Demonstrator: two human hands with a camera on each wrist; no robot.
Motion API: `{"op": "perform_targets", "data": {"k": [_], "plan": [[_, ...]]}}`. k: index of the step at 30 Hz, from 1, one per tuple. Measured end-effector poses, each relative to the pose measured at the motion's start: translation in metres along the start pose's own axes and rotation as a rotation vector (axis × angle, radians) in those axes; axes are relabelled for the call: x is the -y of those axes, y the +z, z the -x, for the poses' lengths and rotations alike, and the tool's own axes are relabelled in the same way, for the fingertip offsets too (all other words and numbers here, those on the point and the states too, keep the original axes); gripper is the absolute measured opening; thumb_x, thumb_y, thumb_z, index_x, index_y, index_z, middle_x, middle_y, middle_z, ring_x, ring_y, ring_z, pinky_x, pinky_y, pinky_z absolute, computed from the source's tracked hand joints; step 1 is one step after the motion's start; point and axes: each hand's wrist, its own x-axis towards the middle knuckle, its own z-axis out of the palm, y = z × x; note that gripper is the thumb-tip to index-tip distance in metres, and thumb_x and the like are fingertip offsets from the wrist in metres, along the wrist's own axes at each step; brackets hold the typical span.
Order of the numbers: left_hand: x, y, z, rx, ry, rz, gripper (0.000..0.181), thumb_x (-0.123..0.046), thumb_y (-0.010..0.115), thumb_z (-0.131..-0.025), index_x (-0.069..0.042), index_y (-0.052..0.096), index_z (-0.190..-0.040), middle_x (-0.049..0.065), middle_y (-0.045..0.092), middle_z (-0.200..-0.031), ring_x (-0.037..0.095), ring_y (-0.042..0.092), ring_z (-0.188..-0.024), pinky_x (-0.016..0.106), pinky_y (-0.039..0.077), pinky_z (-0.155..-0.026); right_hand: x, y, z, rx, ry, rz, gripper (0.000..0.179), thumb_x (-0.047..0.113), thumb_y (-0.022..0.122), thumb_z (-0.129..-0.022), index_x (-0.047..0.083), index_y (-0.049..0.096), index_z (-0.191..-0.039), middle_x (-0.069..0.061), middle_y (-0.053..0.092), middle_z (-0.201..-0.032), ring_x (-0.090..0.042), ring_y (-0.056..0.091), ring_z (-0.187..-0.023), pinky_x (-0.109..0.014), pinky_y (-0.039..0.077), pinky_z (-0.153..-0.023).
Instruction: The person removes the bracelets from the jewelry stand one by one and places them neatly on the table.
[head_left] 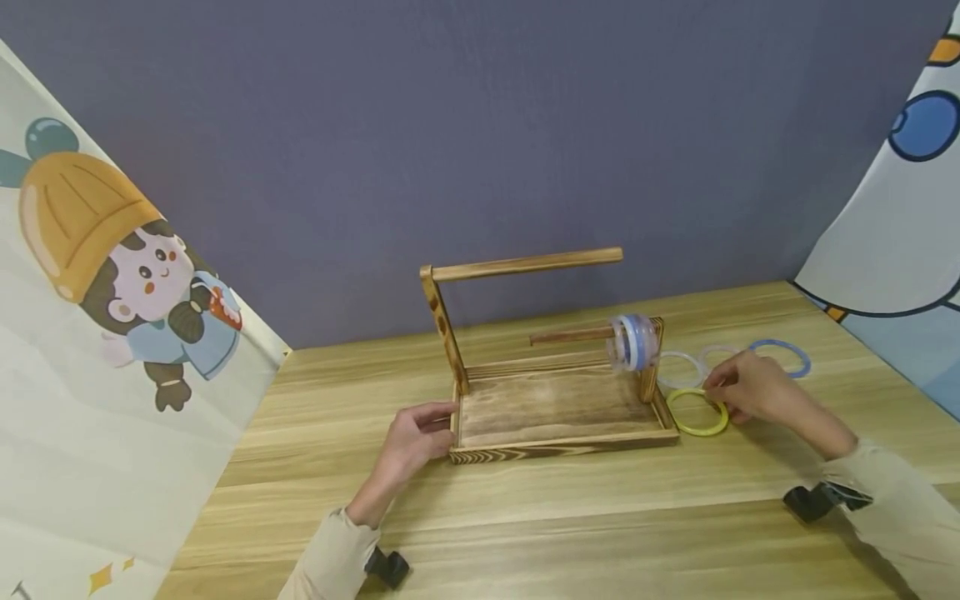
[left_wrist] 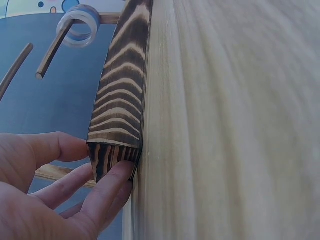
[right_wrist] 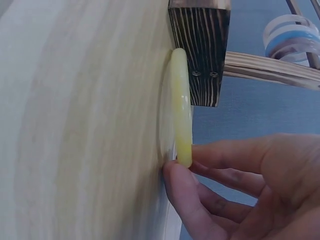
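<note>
A wooden rack (head_left: 562,452) with a shallow tray base, two uprights and two horizontal bars stands on the table. My left hand (head_left: 416,433) touches its front left corner; in the left wrist view the fingers (left_wrist: 107,187) lie against the striped end of the base. Between thumb and fingertips, my right hand (head_left: 757,387) pinches the near edge of a yellow ring (head_left: 701,433) beside the rack's right end. From the right wrist, that yellow ring (right_wrist: 181,110) appears edge-on, close over the table. Several clear, white and blue rings (head_left: 636,343) hang on the lower bar.
Right of the rack lie a whitish ring (head_left: 678,354), a pale pinkish ring (head_left: 720,348) partly behind my right hand, and a blue ring (head_left: 806,365). The upper bar (head_left: 528,264) juts rightward above the tray. A grey-blue wall (head_left: 487,142) rises behind the table (head_left: 525,533).
</note>
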Motion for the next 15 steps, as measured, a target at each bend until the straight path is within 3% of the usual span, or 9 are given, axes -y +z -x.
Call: {"op": "perform_targets", "data": {"k": [15], "plan": [[-0.0022,-0.0005,0.0008,0.003,0.001,0.003,0.046,0.005,0.068,-0.08,0.006,0.064,-0.126,0.027,0.063,-0.125,0.04,0.062,-0.114,0.038,0.059,-0.085,0.0001,0.0026,-0.0014,-0.041,-0.046,0.102,0.01,0.004,0.065,-0.088,0.0,0.072,-0.083,-0.005,0.07,-0.075,-0.016,0.063,-0.055,-0.029,0.055,-0.048]]}}
